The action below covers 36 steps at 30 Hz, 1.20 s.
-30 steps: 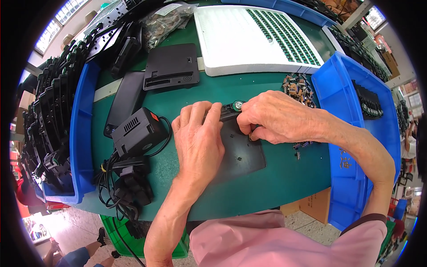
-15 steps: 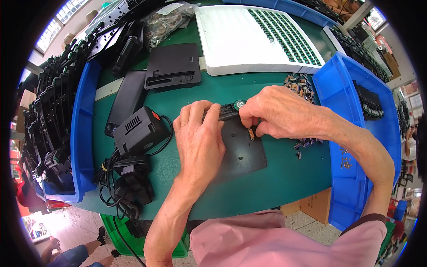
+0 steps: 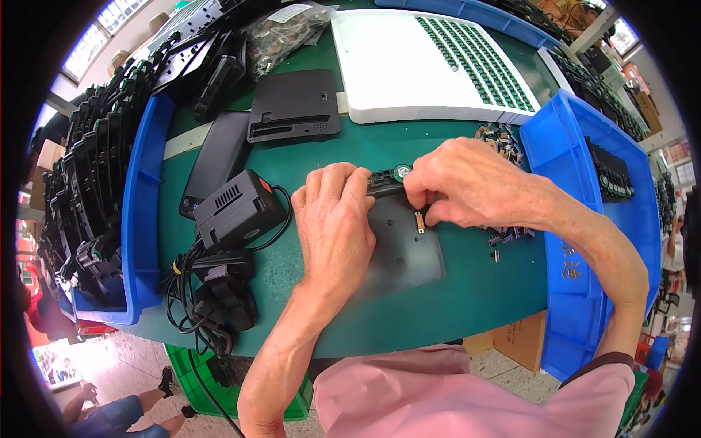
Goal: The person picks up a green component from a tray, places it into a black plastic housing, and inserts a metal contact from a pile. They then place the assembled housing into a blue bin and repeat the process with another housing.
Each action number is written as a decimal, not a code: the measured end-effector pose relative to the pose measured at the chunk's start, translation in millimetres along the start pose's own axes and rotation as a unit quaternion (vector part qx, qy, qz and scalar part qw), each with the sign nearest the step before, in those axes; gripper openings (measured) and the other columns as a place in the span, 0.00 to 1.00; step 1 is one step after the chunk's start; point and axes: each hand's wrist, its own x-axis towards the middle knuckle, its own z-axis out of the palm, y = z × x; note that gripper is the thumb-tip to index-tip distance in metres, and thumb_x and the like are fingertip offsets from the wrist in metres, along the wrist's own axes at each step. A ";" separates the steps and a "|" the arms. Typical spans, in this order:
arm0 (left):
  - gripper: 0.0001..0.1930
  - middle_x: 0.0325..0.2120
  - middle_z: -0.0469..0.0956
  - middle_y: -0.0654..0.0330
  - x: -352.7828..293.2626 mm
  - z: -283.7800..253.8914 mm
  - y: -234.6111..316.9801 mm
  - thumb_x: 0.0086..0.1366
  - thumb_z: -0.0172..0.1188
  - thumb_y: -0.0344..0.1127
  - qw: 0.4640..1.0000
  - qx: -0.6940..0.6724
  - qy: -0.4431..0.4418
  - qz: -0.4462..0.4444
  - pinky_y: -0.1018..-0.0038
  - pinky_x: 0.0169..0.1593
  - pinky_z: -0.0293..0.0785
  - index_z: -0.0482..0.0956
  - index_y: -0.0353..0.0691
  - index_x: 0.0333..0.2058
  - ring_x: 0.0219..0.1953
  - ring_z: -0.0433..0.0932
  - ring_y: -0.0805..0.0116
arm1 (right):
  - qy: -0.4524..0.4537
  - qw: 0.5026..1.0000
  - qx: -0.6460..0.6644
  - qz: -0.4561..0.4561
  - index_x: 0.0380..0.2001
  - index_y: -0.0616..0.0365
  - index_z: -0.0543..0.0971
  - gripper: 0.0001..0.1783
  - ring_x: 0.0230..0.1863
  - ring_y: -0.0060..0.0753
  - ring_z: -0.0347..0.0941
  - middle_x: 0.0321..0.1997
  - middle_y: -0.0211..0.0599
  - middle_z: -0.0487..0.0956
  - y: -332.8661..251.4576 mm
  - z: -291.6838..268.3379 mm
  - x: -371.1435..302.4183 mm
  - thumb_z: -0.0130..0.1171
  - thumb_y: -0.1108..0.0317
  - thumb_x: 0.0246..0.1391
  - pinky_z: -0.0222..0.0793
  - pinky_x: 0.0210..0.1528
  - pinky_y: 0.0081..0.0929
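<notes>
A dark plastic panel [image 3: 406, 257] lies on the green table in front of me. At its far edge sits a narrow black housing [image 3: 382, 182] with a round green-and-silver part [image 3: 401, 172] at its right end. My left hand [image 3: 332, 219] is closed over the housing's left side, its fingertips pressing it and hiding that end. My right hand [image 3: 475, 184] is closed in a pinch beside the round part. A small brown electronic part [image 3: 420, 221] with metal ends pokes out at the thumb tip; its upper end is hidden by the fingers.
Loose small parts [image 3: 502, 139] lie right of my right hand. Blue bins [image 3: 146, 212] flank both sides. A white foam tray [image 3: 394, 73] with rows of green parts stands behind. Left are a black slotted casing [image 3: 296, 102], a black box [image 3: 241, 208] and cables [image 3: 179, 306].
The whole view has shifted slightly, so the table things sit a little farther right. Both hands keep nearly the same grip and place on the panel.
</notes>
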 end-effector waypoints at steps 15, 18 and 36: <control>0.14 0.37 0.70 0.54 -10.0 18.7 5.0 0.46 0.63 0.29 0.997 0.014 0.071 -0.005 0.62 0.46 0.63 0.76 0.37 0.35 0.44 0.69 0.56 | 0.159 0.986 -0.042 -0.019 0.54 0.62 0.74 0.32 0.53 0.57 0.70 0.52 0.49 0.73 33.2 17.1 -14.3 0.65 0.78 0.39 0.66 0.58 0.41; 0.19 0.36 0.69 0.54 -2.2 29.8 14.3 0.39 0.68 0.31 0.996 0.013 0.089 0.005 0.63 0.47 0.61 0.76 0.36 0.34 0.44 0.67 0.57 | 0.060 0.997 0.002 0.038 0.57 0.60 0.73 0.36 0.56 0.52 0.70 0.56 0.48 0.73 30.3 -7.5 -29.5 0.61 0.82 0.37 0.62 0.63 0.37; 0.14 0.36 0.71 0.57 -3.6 12.1 8.8 0.46 0.62 0.30 0.999 0.033 0.026 0.019 0.62 0.42 0.64 0.76 0.40 0.35 0.43 0.70 0.57 | 0.044 0.998 0.006 0.041 0.45 0.63 0.77 0.27 0.45 0.55 0.72 0.38 0.47 0.75 20.2 5.5 -14.9 0.67 0.70 0.36 0.67 0.49 0.44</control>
